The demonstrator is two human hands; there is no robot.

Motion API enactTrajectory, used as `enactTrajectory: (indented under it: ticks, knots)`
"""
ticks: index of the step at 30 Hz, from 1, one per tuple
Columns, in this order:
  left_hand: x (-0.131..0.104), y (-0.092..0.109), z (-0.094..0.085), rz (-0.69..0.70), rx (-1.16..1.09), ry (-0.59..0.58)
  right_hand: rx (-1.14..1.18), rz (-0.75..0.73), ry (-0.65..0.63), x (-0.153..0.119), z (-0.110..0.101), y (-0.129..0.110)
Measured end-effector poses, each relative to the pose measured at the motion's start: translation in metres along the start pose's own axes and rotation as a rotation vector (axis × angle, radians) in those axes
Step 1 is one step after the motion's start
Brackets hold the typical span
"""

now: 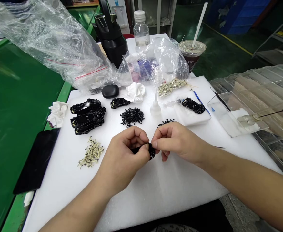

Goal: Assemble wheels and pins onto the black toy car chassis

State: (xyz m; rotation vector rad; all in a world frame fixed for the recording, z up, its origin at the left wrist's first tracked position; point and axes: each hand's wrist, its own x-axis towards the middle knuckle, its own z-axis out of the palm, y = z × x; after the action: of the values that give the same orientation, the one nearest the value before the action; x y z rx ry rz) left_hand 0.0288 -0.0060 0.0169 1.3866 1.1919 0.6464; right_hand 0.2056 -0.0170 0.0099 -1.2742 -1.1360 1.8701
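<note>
Black model car (152, 152): between left hand (123, 158), clamped on it, and right hand (180, 141), touching its end; whether pinching, cannot tell. Heap of black parts (132, 116): just beyond the hands. Risk: slack left grip could let car twist loose.

The left forearm (83, 203) and right forearm (247, 183) reach in from either side, bare, bringing both hands close together. The left hand (125, 161) is curled, its thumb (143, 155) pressing down; the right hand (177, 141) has thumb and index finger (164, 130) drawn together, the lower fingers (164, 156) bent beneath.
</note>
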Motion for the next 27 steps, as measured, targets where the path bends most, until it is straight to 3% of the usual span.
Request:
enactTrajectory:
  ticks: [7,13,15,18,22,25,27]
  knots:
    - [0.003,-0.002,-0.004,-0.074,-0.065,-0.007,-0.063,0.007,0.040,0.001,-0.001,-0.001]
    - [0.007,-0.007,-0.012,-0.166,-0.188,0.013,-0.114,-0.232,0.177,-0.007,-0.009,-0.001]
    - [0.008,-0.008,-0.015,-0.189,-0.234,-0.006,-0.251,-0.406,0.327,-0.010,-0.015,-0.003]
    - [0.009,-0.010,-0.017,-0.212,-0.289,-0.034,-0.422,-0.769,0.652,-0.012,-0.029,-0.010]
    - [0.009,-0.010,-0.019,-0.210,-0.300,0.028,-0.245,-1.206,1.028,-0.027,-0.055,-0.030]
    - [0.010,-0.014,-0.025,-0.206,-0.283,0.040,-0.192,-1.322,1.241,-0.059,-0.072,-0.040]
    - [0.013,-0.020,-0.031,-0.201,-0.268,0.001,-0.330,-1.226,1.389,-0.087,-0.083,-0.037]
